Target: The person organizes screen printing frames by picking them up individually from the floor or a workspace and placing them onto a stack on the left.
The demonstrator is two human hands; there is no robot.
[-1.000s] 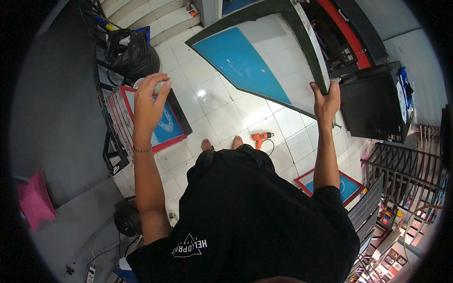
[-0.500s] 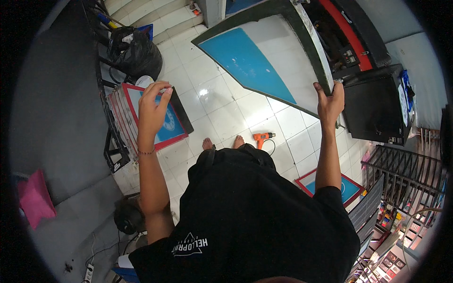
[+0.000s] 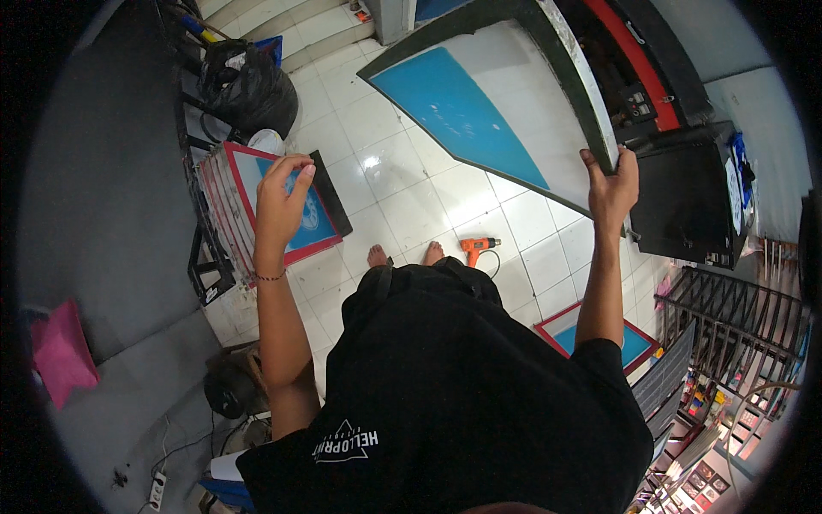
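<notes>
My right hand is wrapped round the near right edge of a large screen-printing frame. Its dark border surrounds blue and pale mesh, and it is tilted above the floor. My left hand is raised over a stack of red-edged screen frames at the left. Its fingers are loosely curled, the thumb slightly apart from them, and nothing shows between them. Part of the top screen, blue with a pale print, is hidden behind that hand.
An orange heat gun lies on the white tile floor by my feet. Another red-edged screen lies at the right. Beyond are a black cabinet, a wire rack, a black bag and steps.
My right hand and the frame in it have shifted slightly to the right in the picture. The left hand keeps nearly the same pose, a little lower and to the right.
</notes>
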